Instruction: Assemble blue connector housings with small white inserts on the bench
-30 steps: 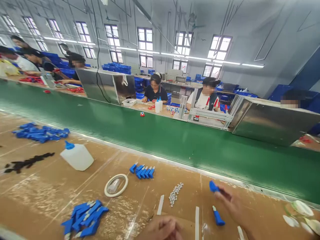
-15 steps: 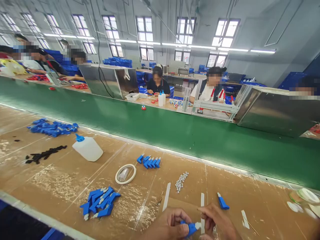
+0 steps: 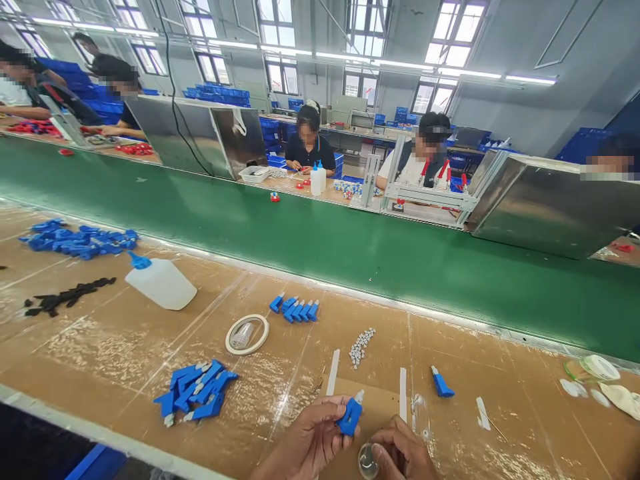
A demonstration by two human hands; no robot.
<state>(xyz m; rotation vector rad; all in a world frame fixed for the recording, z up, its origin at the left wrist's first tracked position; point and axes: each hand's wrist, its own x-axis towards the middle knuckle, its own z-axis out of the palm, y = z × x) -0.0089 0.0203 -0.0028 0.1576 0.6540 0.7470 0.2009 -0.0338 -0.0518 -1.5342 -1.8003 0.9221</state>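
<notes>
Leftmost, far pile: loose blue plastic parts (image 3: 80, 241) heaped on the brown cardboard-covered table (image 3: 115, 347), near the green conveyor belt (image 3: 350, 257).
Dark scatter: small black pieces (image 3: 67, 297) strewn in a line, nearer than the far pile.
Bottle: translucent white plastic squeeze bottle with a blue cap (image 3: 159, 281), lying tilted on its side; contents cannot be told.
Near pile: blue plastic connector pieces (image 3: 195, 392) heaped close to the table's front edge.
Ring: white tape roll (image 3: 247, 335) lying flat, with a small clear item inside its hole.
Row: six or so blue connector pieces (image 3: 295, 309) side by side, just behind the ring.
White bits: tiny white beads (image 3: 361, 347) in a loose streak.
Left hand (image 3: 310, 443): fingers pinched on a small blue plastic connector with a white tip (image 3: 351, 415), held upright above the table's near edge.
Right hand (image 3: 403, 457): fingers curled on a small round clear dish (image 3: 367, 461), just below the held connector; contents cannot be told.
Lone piece: single blue connector (image 3: 442, 385) lying right of a white strip (image 3: 403, 393).
</notes>
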